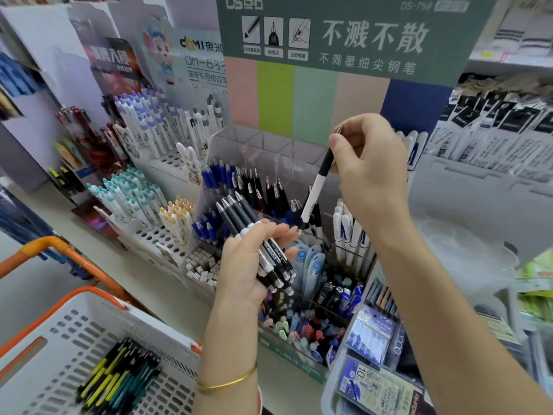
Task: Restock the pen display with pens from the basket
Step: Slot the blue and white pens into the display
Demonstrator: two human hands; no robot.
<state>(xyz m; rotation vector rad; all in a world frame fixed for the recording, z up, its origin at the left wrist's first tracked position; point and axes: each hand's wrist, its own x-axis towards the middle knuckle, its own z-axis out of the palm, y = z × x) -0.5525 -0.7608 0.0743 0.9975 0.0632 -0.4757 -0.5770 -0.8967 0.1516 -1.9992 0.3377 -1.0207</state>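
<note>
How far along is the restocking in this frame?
Midway, by the look of it. Done: the front tiers of the clear display already hold blue and black pens. In hand: the left hand grips a bundle of black-and-white pens, the right hand pinches a single pen over the display. Left: that bundle, the loose pens in the basket, and the rear compartments, which look empty.
</note>
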